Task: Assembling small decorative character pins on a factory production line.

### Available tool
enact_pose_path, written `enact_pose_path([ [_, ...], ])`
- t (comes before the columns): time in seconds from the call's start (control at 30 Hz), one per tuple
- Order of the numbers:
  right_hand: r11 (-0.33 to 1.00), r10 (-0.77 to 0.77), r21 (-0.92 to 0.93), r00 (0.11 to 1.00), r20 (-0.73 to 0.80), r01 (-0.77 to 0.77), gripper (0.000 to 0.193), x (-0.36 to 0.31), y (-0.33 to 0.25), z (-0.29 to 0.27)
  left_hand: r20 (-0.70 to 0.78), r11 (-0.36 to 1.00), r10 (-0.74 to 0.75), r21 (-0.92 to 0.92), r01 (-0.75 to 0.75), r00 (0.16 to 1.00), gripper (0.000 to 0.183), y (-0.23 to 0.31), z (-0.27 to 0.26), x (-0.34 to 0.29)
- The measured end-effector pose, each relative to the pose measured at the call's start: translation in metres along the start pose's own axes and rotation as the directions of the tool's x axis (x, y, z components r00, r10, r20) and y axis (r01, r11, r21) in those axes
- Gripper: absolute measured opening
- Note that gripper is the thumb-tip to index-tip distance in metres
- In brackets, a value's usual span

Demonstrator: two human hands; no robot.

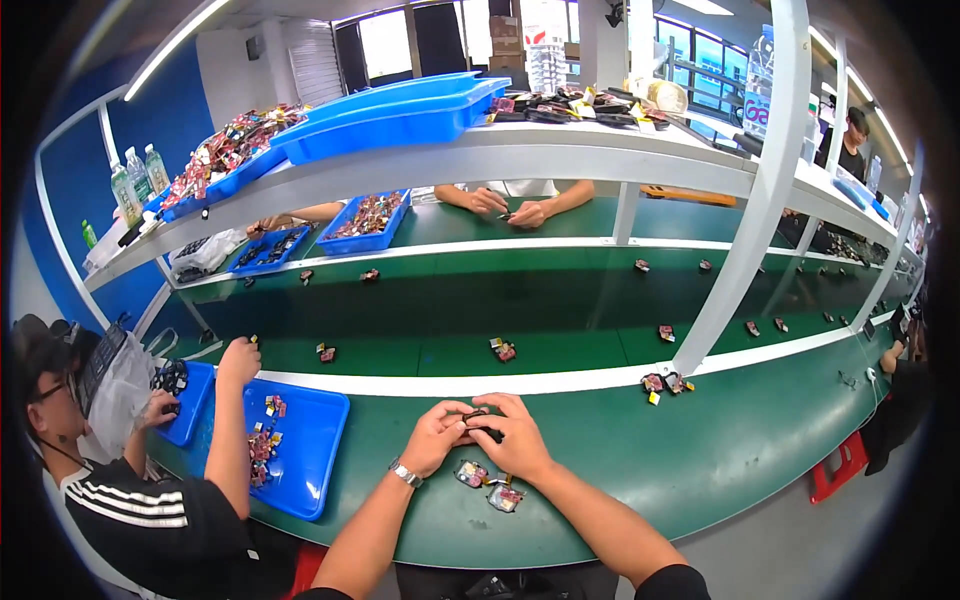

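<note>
Left grip (pixel 437 437) and right grip (pixel 516 442) hold a small black part (pixel 491 434), likely light and hard, best pinched by its sides.

Parts (pixel 506 497) on table (pixel 610 475), tray (pixel 318 435) at left

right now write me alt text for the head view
The left hand and right hand hold a small black part over a green worktable, with small red-and-black pieces lying nearby. At left, a co-worker is beside a blue tray of similar pieces.
</note>
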State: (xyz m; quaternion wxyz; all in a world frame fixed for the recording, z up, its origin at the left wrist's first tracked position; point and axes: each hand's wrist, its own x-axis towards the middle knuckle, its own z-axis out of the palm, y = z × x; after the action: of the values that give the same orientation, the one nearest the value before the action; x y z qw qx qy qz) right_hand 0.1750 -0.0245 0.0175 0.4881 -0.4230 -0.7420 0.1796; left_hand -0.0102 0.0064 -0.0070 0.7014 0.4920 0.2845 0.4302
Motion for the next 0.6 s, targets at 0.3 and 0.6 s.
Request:
enact_pose_path([
  [0.3, 0.992, 0.045, 0.115, 0.999, -0.012, -0.043, 0.016, 0.0, 0.001, 0.002, 0.011, 1.0, 0.016, 0.021, -0.016, 1.0, 0.025, -0.002, 0.003, 0.0],
  [0.6, 1.0, 0.01, 0.026, 1.0, -0.007, -0.01, 0.018, 0.002, -0.001, 0.004, -0.08, 0.997, 0.052, 0.066, -0.047, 0.995, 0.026, 0.002, 0.011, 0.002],
])
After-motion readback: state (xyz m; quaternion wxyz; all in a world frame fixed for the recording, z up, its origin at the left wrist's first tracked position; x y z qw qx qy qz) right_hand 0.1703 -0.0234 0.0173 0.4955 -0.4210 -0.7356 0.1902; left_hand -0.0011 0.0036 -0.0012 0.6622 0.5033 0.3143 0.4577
